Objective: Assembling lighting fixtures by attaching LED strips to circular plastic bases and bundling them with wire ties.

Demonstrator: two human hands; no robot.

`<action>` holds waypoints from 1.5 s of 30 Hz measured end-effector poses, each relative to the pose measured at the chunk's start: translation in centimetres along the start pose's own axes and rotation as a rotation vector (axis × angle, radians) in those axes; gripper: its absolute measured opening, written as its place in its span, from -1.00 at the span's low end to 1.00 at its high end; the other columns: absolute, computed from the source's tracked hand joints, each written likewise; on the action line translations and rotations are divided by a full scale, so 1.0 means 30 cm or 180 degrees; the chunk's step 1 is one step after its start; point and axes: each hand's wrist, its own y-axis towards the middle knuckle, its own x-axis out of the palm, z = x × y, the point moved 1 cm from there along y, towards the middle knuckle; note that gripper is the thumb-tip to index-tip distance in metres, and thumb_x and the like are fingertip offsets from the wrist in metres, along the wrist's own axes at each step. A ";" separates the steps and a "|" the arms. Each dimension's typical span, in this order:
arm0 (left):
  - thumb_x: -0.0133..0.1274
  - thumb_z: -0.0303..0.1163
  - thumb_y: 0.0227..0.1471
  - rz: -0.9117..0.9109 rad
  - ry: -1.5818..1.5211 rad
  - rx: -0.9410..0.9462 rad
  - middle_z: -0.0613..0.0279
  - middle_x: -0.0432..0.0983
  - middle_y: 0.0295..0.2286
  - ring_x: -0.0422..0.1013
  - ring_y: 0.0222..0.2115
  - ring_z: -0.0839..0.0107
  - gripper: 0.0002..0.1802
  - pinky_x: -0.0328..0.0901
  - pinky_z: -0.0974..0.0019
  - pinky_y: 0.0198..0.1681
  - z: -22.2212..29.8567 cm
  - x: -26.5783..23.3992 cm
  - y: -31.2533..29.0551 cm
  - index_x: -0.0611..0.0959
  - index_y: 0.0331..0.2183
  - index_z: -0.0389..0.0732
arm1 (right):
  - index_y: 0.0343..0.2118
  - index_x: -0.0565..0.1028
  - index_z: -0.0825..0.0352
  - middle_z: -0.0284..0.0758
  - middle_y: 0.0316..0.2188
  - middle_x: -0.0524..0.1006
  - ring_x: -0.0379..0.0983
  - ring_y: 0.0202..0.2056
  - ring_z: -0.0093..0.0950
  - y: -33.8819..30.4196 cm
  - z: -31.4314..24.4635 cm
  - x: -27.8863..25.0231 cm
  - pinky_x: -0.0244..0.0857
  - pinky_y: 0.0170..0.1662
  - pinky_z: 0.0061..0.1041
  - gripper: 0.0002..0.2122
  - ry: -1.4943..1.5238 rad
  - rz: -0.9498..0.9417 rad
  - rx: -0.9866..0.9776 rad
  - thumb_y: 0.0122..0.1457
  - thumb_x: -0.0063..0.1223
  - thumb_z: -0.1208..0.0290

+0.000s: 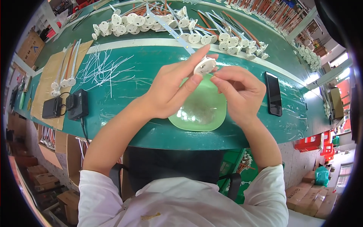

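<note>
My left hand [172, 89] holds a small round white plastic part [204, 65] between thumb and fingers, raised above a pale green bowl [200, 113] on the green table. My right hand [240, 92] is beside it, fingertips pinched close to the part's lower right edge; whether it holds something tiny I cannot tell. The bowl holds small clear bits, partly hidden by both hands.
Many white round parts with wires [181, 26] lie in rows at the table's far side. Loose white wires [102, 70] lie left. Two black boxes [66, 106] sit at the left edge, a dark phone [273, 93] at the right. Cardboard boxes stand on the floor.
</note>
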 end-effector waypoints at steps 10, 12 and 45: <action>-0.25 -0.32 0.32 -0.0142 -0.1146 -0.0367 -0.13 0.38 0.07 0.25 0.17 0.07 -0.40 0.18 0.12 0.19 0.046 0.020 -0.009 0.07 0.28 -0.35 | -0.37 0.59 0.47 -0.16 -0.39 0.61 0.58 -0.40 -0.36 -0.012 -0.024 0.012 0.44 -0.36 -0.54 -0.85 -0.1384 0.0073 -0.1631 -0.06 0.25 0.74; -0.22 -0.33 0.32 0.0053 -0.1431 -0.0424 -0.12 0.38 0.07 0.25 0.17 0.08 -0.40 0.17 0.10 0.20 0.048 0.025 -0.008 0.08 0.28 -0.33 | -0.37 0.59 0.46 -0.16 -0.38 0.61 0.58 -0.40 -0.37 0.003 -0.031 0.018 0.45 -0.35 -0.55 -0.84 -0.1457 0.0015 -0.1688 -0.06 0.26 0.73; 0.09 -0.68 0.07 0.0576 -0.1351 -0.0852 0.08 0.58 -0.18 0.49 -0.18 0.47 -0.55 0.37 0.42 -0.08 0.041 0.049 -0.013 0.51 0.04 -0.36 | -0.39 0.53 0.51 -0.14 -0.43 0.57 0.53 -0.49 -0.29 -0.008 -0.035 0.034 0.43 -0.44 -0.49 -0.81 -0.2247 0.0116 -0.1970 -0.14 0.20 0.76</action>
